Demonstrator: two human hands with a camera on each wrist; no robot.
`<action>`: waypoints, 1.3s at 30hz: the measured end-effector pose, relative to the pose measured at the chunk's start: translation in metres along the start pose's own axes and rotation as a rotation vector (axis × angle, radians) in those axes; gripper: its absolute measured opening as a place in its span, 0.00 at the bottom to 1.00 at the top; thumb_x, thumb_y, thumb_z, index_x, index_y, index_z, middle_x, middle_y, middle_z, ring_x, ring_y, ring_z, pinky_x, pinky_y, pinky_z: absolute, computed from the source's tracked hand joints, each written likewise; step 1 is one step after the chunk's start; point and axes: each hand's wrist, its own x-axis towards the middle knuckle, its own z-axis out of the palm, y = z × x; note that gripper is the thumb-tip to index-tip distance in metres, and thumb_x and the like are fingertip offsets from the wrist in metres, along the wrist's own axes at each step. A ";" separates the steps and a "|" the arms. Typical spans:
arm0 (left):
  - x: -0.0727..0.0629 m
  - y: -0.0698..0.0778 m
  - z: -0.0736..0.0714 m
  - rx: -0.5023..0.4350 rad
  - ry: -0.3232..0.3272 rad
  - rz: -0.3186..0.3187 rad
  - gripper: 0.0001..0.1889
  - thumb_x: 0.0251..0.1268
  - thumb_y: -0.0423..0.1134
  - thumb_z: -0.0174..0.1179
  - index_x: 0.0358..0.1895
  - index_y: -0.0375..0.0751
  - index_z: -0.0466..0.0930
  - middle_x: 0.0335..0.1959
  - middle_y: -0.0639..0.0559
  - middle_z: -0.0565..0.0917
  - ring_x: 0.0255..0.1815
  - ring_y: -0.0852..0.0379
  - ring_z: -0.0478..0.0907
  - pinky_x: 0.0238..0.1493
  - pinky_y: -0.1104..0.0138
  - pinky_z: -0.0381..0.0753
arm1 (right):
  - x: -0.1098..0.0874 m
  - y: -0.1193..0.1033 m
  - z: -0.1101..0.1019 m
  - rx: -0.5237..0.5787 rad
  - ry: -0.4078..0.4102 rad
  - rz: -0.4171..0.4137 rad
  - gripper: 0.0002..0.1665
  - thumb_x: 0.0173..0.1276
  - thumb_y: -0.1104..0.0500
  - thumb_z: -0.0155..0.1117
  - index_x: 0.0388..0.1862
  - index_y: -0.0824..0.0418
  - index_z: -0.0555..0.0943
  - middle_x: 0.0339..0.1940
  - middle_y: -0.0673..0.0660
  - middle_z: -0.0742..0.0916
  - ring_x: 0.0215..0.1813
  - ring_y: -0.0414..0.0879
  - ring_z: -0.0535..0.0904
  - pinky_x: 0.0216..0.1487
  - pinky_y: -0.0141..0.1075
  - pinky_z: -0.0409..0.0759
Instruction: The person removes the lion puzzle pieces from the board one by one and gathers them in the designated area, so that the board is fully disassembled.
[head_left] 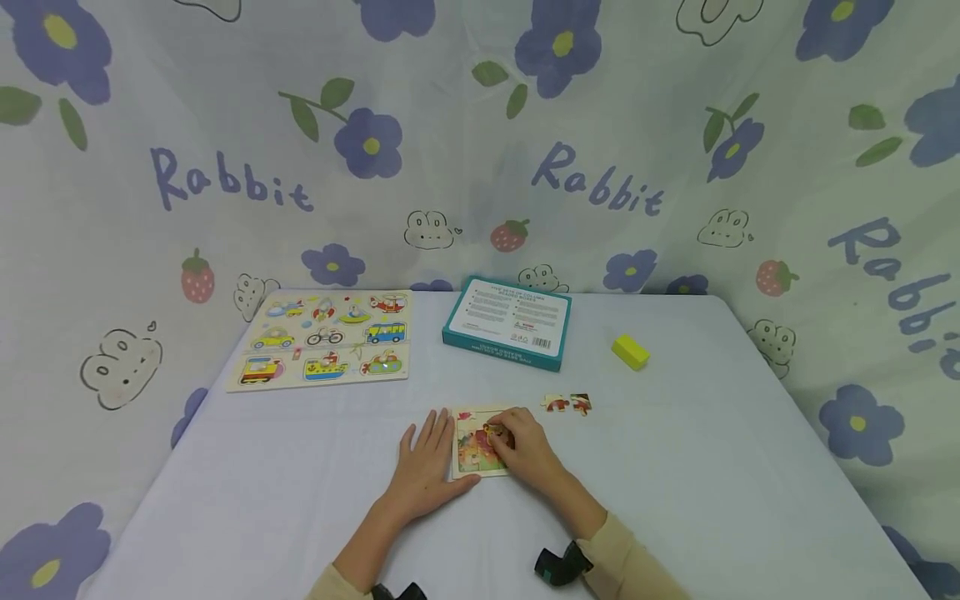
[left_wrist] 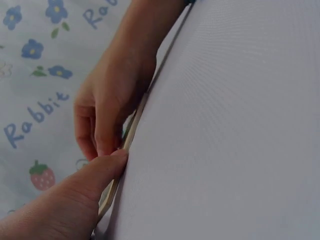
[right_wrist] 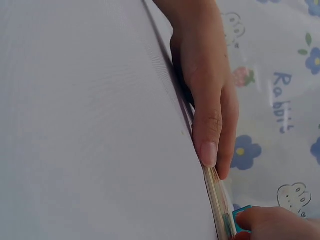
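Beige cloth sleeves (head_left: pixel 630 558) and a black wrist device (head_left: pixel 562 565) sit closest to the head camera, and beyond them both of my hands meet at a small, square, pale wooden puzzle tray (head_left: pixel 491 474) lying on the white cloth-covered worktop (head_left: pixel 712 492). With my left hand (head_left: pixel 425 467) I steady its left side, fingers straight and spread, thumb reaching along the near edge. On my right hand (head_left: pixel 532 454) the fingers are bent, thumb and fingertips closing on what looks like a small brown-and-yellow jigsaw piece (head_left: pixel 500 432) over the tray's right part. My knuckles hide the spot, so I can't fairly tell whether that piece is seated.

As I judge it, most of the work is done: a colourful picture already fills the tray's left and lower area. Two pieces are plainly left outside it, a brown-and-cream jigsaw piece (head_left: pixel 556 405) and a dark-brown-and-red jigsaw piece (head_left: pixel 581 403), just beside each other to the right of the tray. Farther back, untouched, lie a pale board printed with vehicles (head_left: pixel 294 377), a teal-and-white cardboard box (head_left: pixel 510 321) and a bright yellow block (head_left: pixel 631 352).
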 end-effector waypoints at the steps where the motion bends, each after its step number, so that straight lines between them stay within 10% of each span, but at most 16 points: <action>1: 0.000 0.000 0.000 0.000 -0.004 -0.004 0.53 0.51 0.72 0.49 0.69 0.30 0.52 0.71 0.39 0.52 0.72 0.43 0.44 0.64 0.44 0.41 | 0.000 0.000 0.001 -0.004 -0.011 0.004 0.09 0.58 0.62 0.65 0.39 0.59 0.81 0.37 0.51 0.80 0.37 0.40 0.69 0.33 0.30 0.71; 39: -0.001 0.000 0.001 -0.036 0.010 -0.023 0.54 0.49 0.72 0.51 0.68 0.30 0.54 0.71 0.37 0.52 0.71 0.43 0.44 0.64 0.44 0.40 | 0.010 -0.022 0.012 -0.166 -0.002 0.040 0.09 0.58 0.58 0.67 0.39 0.56 0.83 0.34 0.50 0.78 0.35 0.43 0.68 0.35 0.36 0.66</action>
